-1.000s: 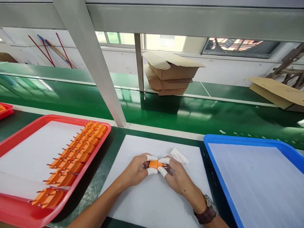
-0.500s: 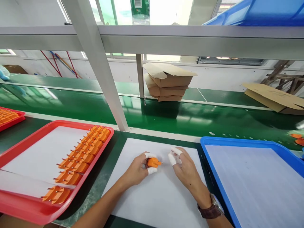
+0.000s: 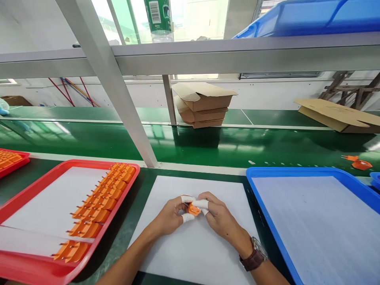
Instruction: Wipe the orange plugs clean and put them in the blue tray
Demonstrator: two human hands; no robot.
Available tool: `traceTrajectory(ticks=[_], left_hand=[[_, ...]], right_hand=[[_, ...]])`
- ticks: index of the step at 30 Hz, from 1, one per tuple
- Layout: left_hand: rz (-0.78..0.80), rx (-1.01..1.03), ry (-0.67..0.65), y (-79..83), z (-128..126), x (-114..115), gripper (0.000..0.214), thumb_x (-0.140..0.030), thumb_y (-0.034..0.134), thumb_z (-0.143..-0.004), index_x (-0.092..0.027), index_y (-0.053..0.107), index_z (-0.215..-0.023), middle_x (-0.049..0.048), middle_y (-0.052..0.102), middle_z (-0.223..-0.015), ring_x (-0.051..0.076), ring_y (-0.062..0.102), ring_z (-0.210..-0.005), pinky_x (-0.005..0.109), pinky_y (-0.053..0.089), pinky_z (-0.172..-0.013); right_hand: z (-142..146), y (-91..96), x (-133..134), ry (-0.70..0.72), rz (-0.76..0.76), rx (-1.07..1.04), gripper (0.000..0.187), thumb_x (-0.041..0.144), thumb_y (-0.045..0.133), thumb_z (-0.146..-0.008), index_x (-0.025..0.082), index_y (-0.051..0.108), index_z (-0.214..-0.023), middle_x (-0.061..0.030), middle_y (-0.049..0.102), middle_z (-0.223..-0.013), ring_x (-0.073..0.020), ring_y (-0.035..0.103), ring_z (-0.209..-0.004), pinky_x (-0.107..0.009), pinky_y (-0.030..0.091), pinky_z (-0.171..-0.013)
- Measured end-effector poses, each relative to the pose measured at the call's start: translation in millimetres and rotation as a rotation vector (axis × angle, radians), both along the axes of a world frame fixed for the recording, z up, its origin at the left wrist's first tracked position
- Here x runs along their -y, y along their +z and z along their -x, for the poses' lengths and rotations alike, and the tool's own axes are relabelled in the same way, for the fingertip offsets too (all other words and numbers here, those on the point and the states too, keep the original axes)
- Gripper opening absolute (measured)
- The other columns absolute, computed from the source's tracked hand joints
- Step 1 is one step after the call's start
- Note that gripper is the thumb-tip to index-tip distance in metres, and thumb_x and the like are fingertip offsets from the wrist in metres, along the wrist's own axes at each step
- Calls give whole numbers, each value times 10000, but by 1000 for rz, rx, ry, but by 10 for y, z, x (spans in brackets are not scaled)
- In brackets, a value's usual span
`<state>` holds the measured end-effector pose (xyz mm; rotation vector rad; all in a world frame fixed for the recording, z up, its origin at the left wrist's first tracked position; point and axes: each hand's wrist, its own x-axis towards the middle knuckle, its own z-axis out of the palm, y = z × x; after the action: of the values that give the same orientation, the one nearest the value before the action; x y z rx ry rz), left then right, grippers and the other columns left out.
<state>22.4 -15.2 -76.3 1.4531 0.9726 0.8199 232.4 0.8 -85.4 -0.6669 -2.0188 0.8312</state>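
Over a white sheet [image 3: 190,245], my left hand [image 3: 170,214] pinches a small orange plastic part [image 3: 194,210] between thumb and fingers that wear white finger cots. My right hand [image 3: 222,218], also with white finger cots and a watch at its wrist, closes its fingertips on the right end of the same part. Those fingertips hide the metal pin end. To the left, a red tray [image 3: 67,168] lined with white paper holds rows of similar orange parts [image 3: 102,204] with thin metal pins along its right side.
A blue tray [image 3: 292,171] lined with white paper lies on the right. A grey metal post [image 3: 118,95] and crossbar [image 3: 208,59] stand in front. Beyond them are a green conveyor belt [image 3: 192,150], stacked cardboard boxes [image 3: 208,105] and a loose orange piece [image 3: 360,163].
My right hand has moved left and closed onto the end of the orange plastic part. My left hand keeps hold, with the part turned slightly. The camera view has tilted up a little.
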Motion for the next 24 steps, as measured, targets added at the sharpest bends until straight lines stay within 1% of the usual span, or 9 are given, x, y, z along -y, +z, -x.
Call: traceTrajectory(ticks=[3, 7, 10, 12, 14, 18, 21, 24], left_hand=[[51, 52, 60, -7, 4, -4, 399, -244, 771, -747, -179, 647, -1120, 94, 685, -1100, 228, 651, -958, 404, 513, -912], [49, 130, 166, -5, -4, -27, 434, -262, 810, -710, -171, 626, -1092, 110, 700, -1103, 249, 662, -1000, 422, 517, -934], [17, 77, 281, 6, -26, -29, 440, -294, 798, -721, -164, 601, -1092, 118, 700, -1091, 248, 667, -979, 419, 532, -889], [14, 9, 324, 14, -43, -21, 456, -309, 797, -717, -161, 595, -1097, 116, 701, -1071, 238, 669, -933, 413, 540, -848], [22, -18, 312, 19, -55, -9, 466, -309, 796, -716, -166, 589, -1108, 112, 699, -1076, 235, 667, -933, 413, 541, -847], [11, 51, 234, 7, -64, 5, 434, -289, 760, -759, -178, 571, -1134, 110, 678, -1136, 228, 657, -1024, 409, 528, -919], [16, 59, 266, -6, -71, 2, 421, -277, 776, -743, -170, 573, -1097, 97, 689, -1057, 212, 666, -951, 389, 542, -873], [43, 37, 322, -18, -81, -6, 467, -269, 810, -707, -166, 562, -1089, 66, 685, -947, 198, 663, -860, 376, 546, -820]], right_hand=[[-18, -26, -8, 5, 76, -18, 508, -29, 421, -798, 270, 642, -1144, -48, 605, -1063, -181, 583, -943, -333, 503, -807], [22, -33, -7, -114, 141, -120, 409, 45, 493, -845, 278, 654, -1140, -32, 642, -975, -168, 602, -859, -299, 509, -737], [88, -31, 13, -186, 126, -155, 338, 95, 513, -874, 267, 660, -1125, -36, 661, -964, -165, 605, -811, -290, 514, -691], [118, -40, 23, -189, 95, -146, 318, 102, 513, -880, 264, 669, -1105, -44, 660, -999, -174, 616, -854, -301, 526, -718], [124, -57, 24, -183, 68, -131, 315, 90, 508, -880, 263, 676, -1082, -51, 651, -1037, -184, 621, -913, -316, 534, -763], [88, -106, 8, -192, 7, -97, 344, 66, 495, -879, 264, 654, -1111, -59, 636, -1059, -192, 618, -951, -341, 536, -814], [73, -136, 15, -185, -46, -42, 387, 47, 478, -881, 257, 603, -1181, -76, 608, -1121, -204, 600, -1009, -363, 533, -856], [88, -125, 48, -144, -43, 23, 412, 39, 462, -886, 241, 559, -1232, -98, 564, -1178, -215, 577, -1049, -383, 534, -883]])
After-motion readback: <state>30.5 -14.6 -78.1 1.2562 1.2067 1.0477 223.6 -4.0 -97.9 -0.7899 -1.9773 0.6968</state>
